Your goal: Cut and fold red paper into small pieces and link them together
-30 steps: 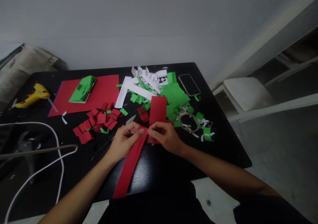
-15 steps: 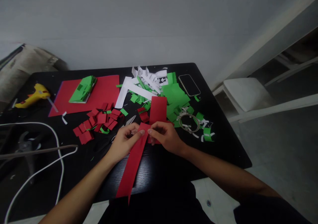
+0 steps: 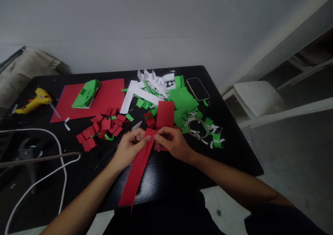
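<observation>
A long red paper strip [image 3: 139, 170] slants from between my hands down past the table's front edge. My left hand [image 3: 132, 145] pinches its upper part, thumb on top. At the strip's top right corner, the thumb and fingers of my right hand [image 3: 173, 143] are closed on the same paper. Just behind my right hand lies a wider red paper piece [image 3: 165, 114], its lower part partly covered by that hand. Scissors [image 3: 136, 125] lie beyond my left hand, mostly hidden by it. Small folded red paper pieces [image 3: 106, 124] are heaped to the left.
Green paper [image 3: 183, 99], white paper scraps [image 3: 156, 80] and a roll of tape [image 3: 198, 128] lie behind and right, near a phone [image 3: 198, 89]. Leftward are a red sheet [image 3: 111, 92], a green folded bundle [image 3: 87, 94], a yellow glue gun [image 3: 36, 101] and a white cable [image 3: 63, 165].
The strip's lower end has swung slightly to the left. Both hands keep nearly the same place and grip.
</observation>
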The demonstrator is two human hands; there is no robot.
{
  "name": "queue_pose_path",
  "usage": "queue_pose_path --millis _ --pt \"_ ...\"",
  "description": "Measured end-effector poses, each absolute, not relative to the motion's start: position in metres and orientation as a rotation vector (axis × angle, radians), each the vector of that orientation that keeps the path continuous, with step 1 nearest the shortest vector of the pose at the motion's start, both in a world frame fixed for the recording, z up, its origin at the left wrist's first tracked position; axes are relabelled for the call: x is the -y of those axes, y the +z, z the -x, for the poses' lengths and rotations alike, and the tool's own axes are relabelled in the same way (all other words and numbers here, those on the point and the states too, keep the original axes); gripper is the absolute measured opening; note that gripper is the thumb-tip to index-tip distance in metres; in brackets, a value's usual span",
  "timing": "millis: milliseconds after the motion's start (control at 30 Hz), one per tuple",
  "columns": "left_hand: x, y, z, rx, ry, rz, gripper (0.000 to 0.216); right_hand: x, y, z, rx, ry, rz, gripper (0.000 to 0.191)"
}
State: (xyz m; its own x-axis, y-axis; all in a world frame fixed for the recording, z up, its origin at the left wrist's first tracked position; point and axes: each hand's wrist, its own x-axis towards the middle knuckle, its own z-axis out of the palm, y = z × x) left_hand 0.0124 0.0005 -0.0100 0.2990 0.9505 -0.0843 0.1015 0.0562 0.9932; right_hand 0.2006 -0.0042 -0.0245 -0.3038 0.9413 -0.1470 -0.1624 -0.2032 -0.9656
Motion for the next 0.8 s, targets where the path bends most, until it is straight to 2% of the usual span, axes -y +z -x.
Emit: queue_pose_path --millis 467,800 --pt "-0.0009 -0.011 -0.0139 -1.048 0.913 -1.336 0.024 0.0035 -0.027 -0.2008 1.172 1.65 1.038 0.024" --pt "0.0 -0.014 -0.012 -1.065 0.905 -1.398 0.025 0.0044 -0.0285 -0.2008 1.161 1.644 1.01 0.03"
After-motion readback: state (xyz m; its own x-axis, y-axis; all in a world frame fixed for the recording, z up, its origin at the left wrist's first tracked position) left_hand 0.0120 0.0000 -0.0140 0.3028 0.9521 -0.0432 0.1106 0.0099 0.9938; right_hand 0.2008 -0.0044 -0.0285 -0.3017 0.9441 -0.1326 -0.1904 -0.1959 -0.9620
